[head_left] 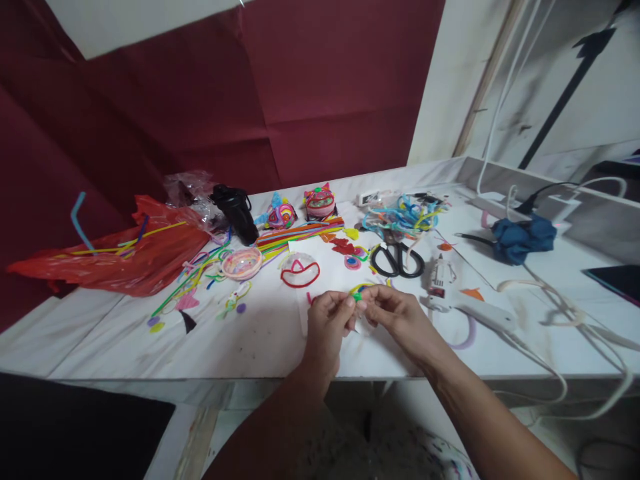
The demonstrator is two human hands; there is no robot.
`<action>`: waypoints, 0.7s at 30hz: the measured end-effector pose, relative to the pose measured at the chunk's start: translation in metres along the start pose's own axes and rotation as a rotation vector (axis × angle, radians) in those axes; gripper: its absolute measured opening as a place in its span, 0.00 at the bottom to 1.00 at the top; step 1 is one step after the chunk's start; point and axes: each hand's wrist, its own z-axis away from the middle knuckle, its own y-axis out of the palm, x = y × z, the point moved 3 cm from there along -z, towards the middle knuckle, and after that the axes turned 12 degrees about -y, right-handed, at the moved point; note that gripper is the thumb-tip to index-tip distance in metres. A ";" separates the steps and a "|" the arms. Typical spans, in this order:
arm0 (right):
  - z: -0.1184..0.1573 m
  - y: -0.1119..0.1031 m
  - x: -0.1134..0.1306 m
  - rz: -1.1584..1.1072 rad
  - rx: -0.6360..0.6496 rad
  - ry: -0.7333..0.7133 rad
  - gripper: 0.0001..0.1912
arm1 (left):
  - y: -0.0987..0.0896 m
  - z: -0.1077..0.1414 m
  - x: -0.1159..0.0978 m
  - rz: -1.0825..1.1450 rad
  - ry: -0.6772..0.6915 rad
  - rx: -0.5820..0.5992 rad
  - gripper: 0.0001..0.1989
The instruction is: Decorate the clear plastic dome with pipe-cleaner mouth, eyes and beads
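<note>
Both hands meet over the front of the table, pinching one small green craft piece between their fingertips. My left hand is closed on its left side. From the right, my right hand grips it with thumb and forefinger. Just beyond the hands lie black-handled scissors. A clear piece edged in red pipe cleaner rests on a white sheet of paper to the left. The exact shape of the green piece is partly hidden by the fingers.
A hot glue gun lies to the right with its cord. Pipe cleaners are bundled behind, near a black bottle. A red plastic bag spreads at left. A blue scrunchie sits at far right.
</note>
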 end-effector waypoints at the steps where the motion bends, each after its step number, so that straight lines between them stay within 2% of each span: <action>1: -0.001 -0.002 0.000 0.015 0.008 0.012 0.20 | -0.001 -0.001 0.000 -0.007 -0.016 0.012 0.14; 5: -0.005 -0.007 0.002 0.031 0.066 0.058 0.23 | -0.003 -0.006 -0.005 -0.087 -0.057 0.058 0.15; 9: -0.006 -0.009 0.005 0.053 0.100 0.039 0.22 | -0.005 -0.009 -0.012 -0.187 -0.034 0.063 0.14; 14: -0.006 -0.009 0.006 -0.032 0.002 -0.027 0.22 | -0.003 -0.009 -0.015 -0.252 0.002 0.073 0.12; 21: -0.005 -0.012 0.010 0.035 -0.072 -0.057 0.22 | -0.002 -0.011 -0.009 -0.262 0.025 0.083 0.12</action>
